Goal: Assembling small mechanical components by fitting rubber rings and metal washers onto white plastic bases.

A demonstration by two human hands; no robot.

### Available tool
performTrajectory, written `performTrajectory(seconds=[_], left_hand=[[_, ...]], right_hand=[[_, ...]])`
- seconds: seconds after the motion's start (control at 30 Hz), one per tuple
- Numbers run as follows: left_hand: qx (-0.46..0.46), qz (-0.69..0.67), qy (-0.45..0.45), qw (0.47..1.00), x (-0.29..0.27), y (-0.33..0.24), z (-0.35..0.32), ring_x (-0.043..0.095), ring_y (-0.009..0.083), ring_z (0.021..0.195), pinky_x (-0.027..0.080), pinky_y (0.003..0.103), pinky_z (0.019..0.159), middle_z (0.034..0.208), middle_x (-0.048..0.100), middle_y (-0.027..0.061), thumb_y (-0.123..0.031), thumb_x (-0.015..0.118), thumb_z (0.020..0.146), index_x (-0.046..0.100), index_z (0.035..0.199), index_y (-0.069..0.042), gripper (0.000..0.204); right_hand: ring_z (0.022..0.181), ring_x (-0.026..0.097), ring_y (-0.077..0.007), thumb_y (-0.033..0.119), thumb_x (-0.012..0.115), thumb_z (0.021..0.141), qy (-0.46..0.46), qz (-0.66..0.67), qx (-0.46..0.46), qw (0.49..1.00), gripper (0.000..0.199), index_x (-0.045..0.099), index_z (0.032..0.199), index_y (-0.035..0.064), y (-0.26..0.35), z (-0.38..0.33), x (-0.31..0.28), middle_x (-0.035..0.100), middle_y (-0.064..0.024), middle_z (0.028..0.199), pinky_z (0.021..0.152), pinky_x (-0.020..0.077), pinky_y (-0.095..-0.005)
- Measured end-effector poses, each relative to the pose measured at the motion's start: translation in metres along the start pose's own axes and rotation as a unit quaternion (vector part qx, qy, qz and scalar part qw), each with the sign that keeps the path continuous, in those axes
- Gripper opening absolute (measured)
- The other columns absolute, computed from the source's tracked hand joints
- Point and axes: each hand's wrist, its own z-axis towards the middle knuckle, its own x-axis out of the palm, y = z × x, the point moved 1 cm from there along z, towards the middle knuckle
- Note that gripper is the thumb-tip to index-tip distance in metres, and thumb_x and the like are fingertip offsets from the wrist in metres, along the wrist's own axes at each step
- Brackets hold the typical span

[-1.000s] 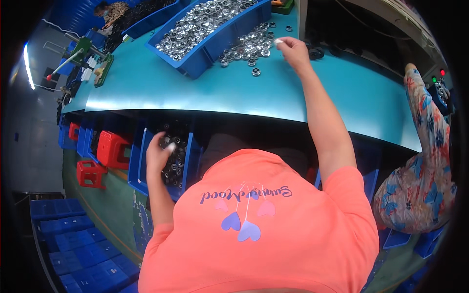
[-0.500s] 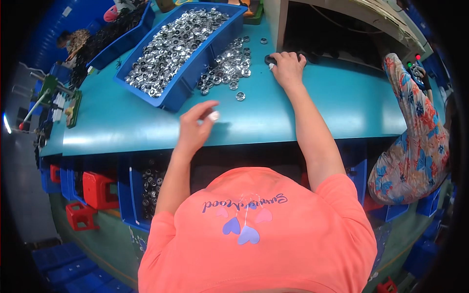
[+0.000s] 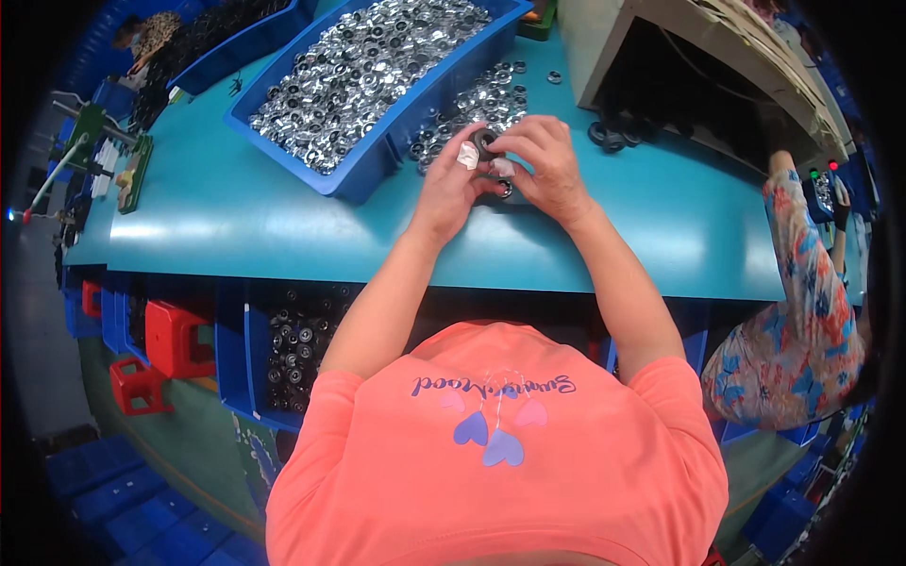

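Over the teal table my left hand (image 3: 445, 193) and my right hand (image 3: 549, 170) meet at a black ring (image 3: 485, 141). Fingers of both hands pinch this ring, which is tilted between them. White wrapping covers a fingertip on each hand. Whether a second part sits inside the ring is hidden by my fingers. Just beneath the hands lies a small silver round part (image 3: 505, 189), partly covered by them. Beyond them, many loose silver round parts (image 3: 491, 94) are spread beside a blue bin (image 3: 354, 179) heaped with the same kind.
A pale open-fronted box (image 3: 613, 66) stands at the back right, with several black rings (image 3: 612, 140) at its mouth. A person in a floral garment (image 3: 802, 274) sits at the right. Red stools (image 3: 175, 340) and a blue crate (image 3: 247, 363) of dark wheels are below the table (image 3: 236, 236).
My right hand has come back from the box's mouth with a black ring. My left hand has moved right and up to meet it. The view has shifted slightly.
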Motion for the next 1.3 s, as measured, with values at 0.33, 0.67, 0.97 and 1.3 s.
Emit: performTrajectory(seconds=[0.33, 0.67, 0.97, 1.3], left_hand=[[-0.027, -0.151, 0.108, 0.982, -0.033, -0.005, 0.002, 0.063, 0.0239, 0.104, 0.054, 0.039, 0.091, 0.125, 0.062, 0.0215, -0.034, 0.053, 0.104, 0.040, 0.148, -0.002, 0.055], [-0.032, -0.166, 0.094, 0.981, -0.034, -0.005, 0.001, 0.062, 0.0232, 0.101, 0.052, 0.038, 0.091, 0.125, 0.061, 0.0238, -0.033, 0.053, 0.104, 0.043, 0.145, -0.003, 0.052], [-0.012, -0.186, 0.096, 0.978, -0.037, -0.002, 0.001, 0.064, 0.0321, 0.111, 0.053, 0.043, 0.099, 0.131, 0.056, 0.0327, -0.020, 0.047, 0.105, 0.047, 0.142, -0.005, 0.040], [-0.066, -0.180, 0.020, 0.981, -0.045, 0.001, 0.001, 0.072, 0.0288, 0.092, 0.062, 0.035, 0.077, 0.120, 0.065, 0.0307, -0.030, 0.045, 0.107, 0.058, 0.123, 0.002, 0.038]], right_hand=[[0.069, 0.064, -0.0209, 0.023, 0.081, 0.077, 0.177, 0.191, 0.157, 0.953, 0.031, 0.072, 0.104, 0.0103, -0.007, -0.006, -0.018, 0.069, -0.0047, 0.092, 0.066, 0.0536, -0.0340], [0.088, 0.064, -0.0295, 0.015, 0.080, 0.076, 0.275, 0.133, 0.120, 0.945, 0.029, 0.072, 0.103, 0.0072, -0.003, -0.013, -0.001, 0.064, -0.0085, 0.097, 0.075, 0.0531, -0.0407], [0.075, 0.060, -0.0163, 0.016, 0.080, 0.077, 0.161, 0.243, 0.281, 0.914, 0.024, 0.076, 0.101, 0.0110, -0.008, -0.008, -0.011, 0.062, -0.0042, 0.089, 0.067, 0.0508, -0.0313], [0.087, 0.062, -0.0072, 0.002, 0.072, 0.078, 0.137, 0.480, 0.384, 0.777, 0.040, 0.069, 0.118, 0.0029, -0.015, -0.011, -0.006, 0.068, -0.0014, 0.106, 0.076, 0.0511, -0.0250]])
